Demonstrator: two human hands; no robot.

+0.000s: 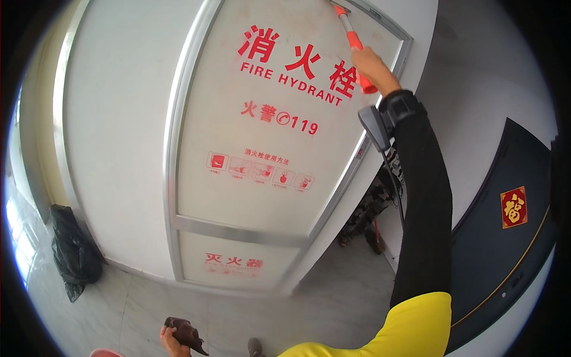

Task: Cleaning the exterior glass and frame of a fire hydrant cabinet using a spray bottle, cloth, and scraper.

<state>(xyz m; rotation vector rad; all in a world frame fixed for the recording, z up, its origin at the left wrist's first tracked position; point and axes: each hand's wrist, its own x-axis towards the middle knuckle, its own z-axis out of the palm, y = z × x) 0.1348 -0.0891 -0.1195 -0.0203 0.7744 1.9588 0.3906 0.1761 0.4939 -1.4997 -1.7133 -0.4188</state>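
My right hand (pixel 372 67) is raised at the upper right, closed around the red-orange handle of a scraper-like tool (pixel 349 29) with a pale shaft. The tool's head lies near the top of a fire hydrant cabinet door (pixel 250 134), a pale panel in a metal frame with red lettering and small pictograms. Some lower lettering looks faded. Low in the picture, my left hand (pixel 173 341) grips a crumpled dark brown cloth (pixel 186 334). A black band with a grey device on a cable is at my right wrist.
A black plastic bag (pixel 73 254) stands against the wall at left. A pink rim (pixel 106 353) shows at the bottom edge. At right is a dark door (pixel 504 223) with a red and gold sign. Patterned dark fabric (pixel 374 201) shows behind the cabinet. The floor (pixel 147 303) looks marbled.
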